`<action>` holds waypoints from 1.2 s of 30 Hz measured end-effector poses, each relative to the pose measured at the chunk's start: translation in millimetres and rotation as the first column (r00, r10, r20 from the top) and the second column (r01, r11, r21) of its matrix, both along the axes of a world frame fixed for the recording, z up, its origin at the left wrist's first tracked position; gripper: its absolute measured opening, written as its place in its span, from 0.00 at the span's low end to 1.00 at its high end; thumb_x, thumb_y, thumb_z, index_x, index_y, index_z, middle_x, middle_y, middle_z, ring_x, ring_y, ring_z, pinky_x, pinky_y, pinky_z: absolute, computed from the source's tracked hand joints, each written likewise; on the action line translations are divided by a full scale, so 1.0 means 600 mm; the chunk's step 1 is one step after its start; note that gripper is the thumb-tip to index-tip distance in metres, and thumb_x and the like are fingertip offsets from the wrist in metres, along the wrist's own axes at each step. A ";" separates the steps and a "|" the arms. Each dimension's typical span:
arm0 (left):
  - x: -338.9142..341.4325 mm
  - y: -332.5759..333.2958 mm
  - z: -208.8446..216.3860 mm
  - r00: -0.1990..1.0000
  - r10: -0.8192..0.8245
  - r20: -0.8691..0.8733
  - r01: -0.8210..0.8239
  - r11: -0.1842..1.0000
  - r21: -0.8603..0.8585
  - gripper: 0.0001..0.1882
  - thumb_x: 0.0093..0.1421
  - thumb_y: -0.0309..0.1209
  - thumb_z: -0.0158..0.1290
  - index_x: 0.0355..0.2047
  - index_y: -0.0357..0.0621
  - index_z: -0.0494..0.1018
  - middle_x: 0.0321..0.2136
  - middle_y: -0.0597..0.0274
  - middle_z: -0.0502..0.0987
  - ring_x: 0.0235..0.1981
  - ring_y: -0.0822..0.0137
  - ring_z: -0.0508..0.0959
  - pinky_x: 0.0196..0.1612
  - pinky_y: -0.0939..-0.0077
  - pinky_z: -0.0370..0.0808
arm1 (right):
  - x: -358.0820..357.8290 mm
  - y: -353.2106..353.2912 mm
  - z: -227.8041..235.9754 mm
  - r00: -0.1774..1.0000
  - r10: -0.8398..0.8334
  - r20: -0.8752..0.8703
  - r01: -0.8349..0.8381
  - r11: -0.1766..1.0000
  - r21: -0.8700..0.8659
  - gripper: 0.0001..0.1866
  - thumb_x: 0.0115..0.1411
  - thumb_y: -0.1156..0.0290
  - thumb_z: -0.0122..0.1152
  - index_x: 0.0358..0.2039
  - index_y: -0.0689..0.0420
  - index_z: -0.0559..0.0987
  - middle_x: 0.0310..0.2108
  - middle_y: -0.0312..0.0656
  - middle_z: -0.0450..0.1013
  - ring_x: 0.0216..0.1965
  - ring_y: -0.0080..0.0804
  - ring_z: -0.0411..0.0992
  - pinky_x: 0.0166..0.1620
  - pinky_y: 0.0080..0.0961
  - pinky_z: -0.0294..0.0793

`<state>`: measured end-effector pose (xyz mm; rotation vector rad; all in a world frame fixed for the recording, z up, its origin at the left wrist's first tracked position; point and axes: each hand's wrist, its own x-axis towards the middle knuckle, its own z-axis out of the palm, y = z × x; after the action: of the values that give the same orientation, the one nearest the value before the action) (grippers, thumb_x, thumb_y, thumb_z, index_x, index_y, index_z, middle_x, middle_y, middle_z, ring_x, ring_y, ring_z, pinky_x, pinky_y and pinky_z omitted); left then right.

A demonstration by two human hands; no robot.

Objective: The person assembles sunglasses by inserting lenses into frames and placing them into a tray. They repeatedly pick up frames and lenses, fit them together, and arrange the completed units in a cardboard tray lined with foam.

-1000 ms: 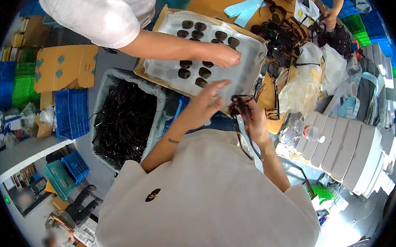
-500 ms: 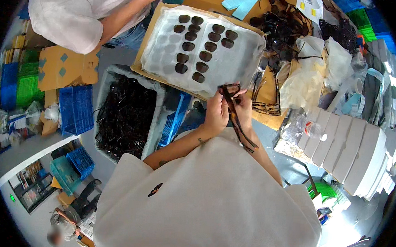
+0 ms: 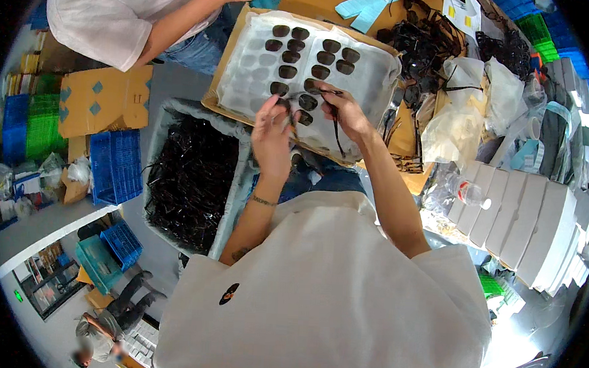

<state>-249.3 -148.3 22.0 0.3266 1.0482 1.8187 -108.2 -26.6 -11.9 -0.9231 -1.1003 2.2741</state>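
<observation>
Above the near edge of a lens tray (image 3: 367, 131), I hold a pair of dark tortoiseshell eyeglasses (image 3: 336, 125) with the temples unfolded. My right hand (image 3: 349, 115) grips one side near the hinge, and a temple hangs below it. Closed fingers of my left hand (image 3: 272, 135) pinch the other side, slightly blurred. Behind the eyeglasses, dark lenses (image 3: 288, 72) lie in rows in the white-lined tray; my hands and the eyeglasses hide some of the nearest ones.
Left of me stands a grey bin (image 3: 235, 201) full of dark eyewear parts. A pile of dark glasses (image 3: 418, 47) lies right of the tray, with plastic bags (image 3: 454, 129) nearby. White boxes (image 3: 516, 215) and a bottle (image 3: 472, 195) are at right. A co-worker's arm (image 3: 183, 25) is at upper left.
The eyeglasses have moved from near my chest forward over the tray, and their temples have spread. My hands have moved apart, the left one going left.
</observation>
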 end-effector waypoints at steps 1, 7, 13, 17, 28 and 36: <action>0.007 0.009 -0.002 0.995 -0.066 0.073 0.061 0.996 0.058 0.22 0.63 0.29 0.48 0.58 0.41 0.62 0.48 0.58 0.69 0.52 0.62 0.70 0.56 0.58 0.68 | -0.007 -0.003 -0.001 1.000 0.006 -0.030 -0.007 0.999 -0.035 0.18 0.65 0.63 0.52 0.50 0.61 0.71 0.34 0.31 0.70 0.29 0.18 0.62 0.33 0.18 0.62; 0.047 0.026 0.013 0.785 -0.194 -0.588 0.134 0.980 -0.145 0.28 0.63 0.34 0.54 0.61 0.43 0.60 0.54 0.59 0.64 0.50 0.68 0.67 0.56 0.70 0.66 | -0.027 -0.044 -0.012 0.995 -0.030 0.099 0.010 0.981 0.192 0.15 0.65 0.70 0.49 0.49 0.61 0.75 0.34 0.41 0.74 0.33 0.29 0.72 0.37 0.28 0.71; 0.044 0.026 0.007 0.806 -0.170 -0.567 0.003 0.959 -0.284 0.12 0.66 0.31 0.48 0.47 0.42 0.68 0.46 0.59 0.70 0.45 0.70 0.70 0.48 0.75 0.70 | -0.004 -0.087 0.087 0.889 -0.154 0.431 -0.250 0.626 0.738 0.22 0.59 0.71 0.56 0.55 0.61 0.71 0.38 0.51 0.68 0.40 0.52 0.71 0.45 0.37 0.70; 0.020 0.016 0.039 0.865 0.072 -0.496 -0.119 0.991 -0.063 0.04 0.67 0.26 0.44 0.40 0.41 0.67 0.36 0.61 0.75 0.34 0.72 0.76 0.34 0.82 0.68 | 0.039 -0.080 0.096 0.981 -0.029 0.193 -0.097 0.787 0.609 0.24 0.58 0.79 0.56 0.57 0.60 0.71 0.37 0.41 0.67 0.36 0.28 0.67 0.42 0.22 0.68; 0.041 -0.036 0.130 0.878 -0.271 -0.394 0.243 0.962 -0.121 0.26 0.59 0.15 0.51 0.53 0.43 0.52 0.36 0.56 0.73 0.23 0.70 0.76 0.25 0.76 0.75 | 0.004 0.067 -0.103 0.499 -0.659 0.562 -0.041 0.631 0.775 0.14 0.50 0.69 0.67 0.38 0.58 0.78 0.34 0.48 0.75 0.41 0.50 0.75 0.42 0.42 0.75; 0.184 -0.012 0.126 0.408 -0.700 -0.585 0.653 0.672 -0.349 0.20 0.63 0.23 0.49 0.55 0.34 0.65 0.34 0.58 0.78 0.33 0.72 0.78 0.38 0.76 0.76 | 0.233 0.079 0.021 0.455 -0.885 0.103 0.415 0.313 0.854 0.11 0.56 0.71 0.60 0.40 0.60 0.77 0.32 0.45 0.75 0.31 0.36 0.75 0.35 0.30 0.74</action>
<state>-139.0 -155.2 97.6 1.2822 1.2012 0.8672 31.4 20.9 0.8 -1.3749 -1.3092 0.6372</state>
